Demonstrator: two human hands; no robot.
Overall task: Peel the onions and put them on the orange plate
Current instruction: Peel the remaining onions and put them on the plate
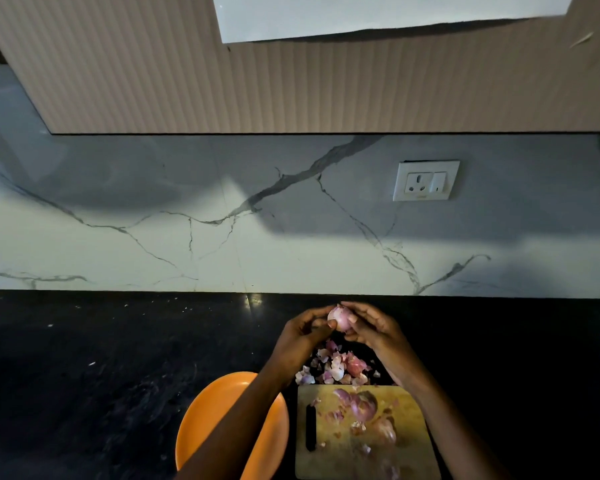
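A pale marble backsplash (187,244) with dark veins fills the middle of the view, under a ribbed beige panel (291,88); a white wall socket (426,180) sits on the marble to the right. Below runs a black countertop (101,358), flecked with small pale specks. On it, near the bottom edge, lies the orange plate (205,417), partly covered by the left forearm that crosses above it. Just beside the plate, to its right, is a wooden cutting board (413,445) with a dark slot along its left edge; onions (364,405) with reddish skin rest on the board among scattered scraps. At the far edge of the board a heap of peelings (336,367) spreads over the counter. Above that heap, both hands meet in the air around one small onion (340,318), pale pink and partly stripped. The left hand (300,336) grasps it from the left, thumb pressed on its lower side. The right hand (378,329) holds it from the right, fingers curled over its top and side.
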